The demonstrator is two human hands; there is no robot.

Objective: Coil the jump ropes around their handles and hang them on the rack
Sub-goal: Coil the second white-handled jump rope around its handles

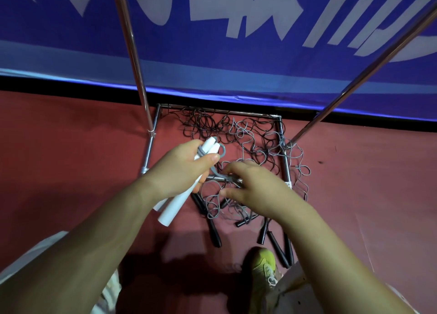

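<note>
the left hand point(183, 167) grips two white handles point(186, 190) side by side, its fingers curled around them, while the right hand point(250, 186) pinches the grey rope point(214, 171) just beyond its fingers; best wound with steady tension, free of the tangled ropes point(236, 134) below.
</note>
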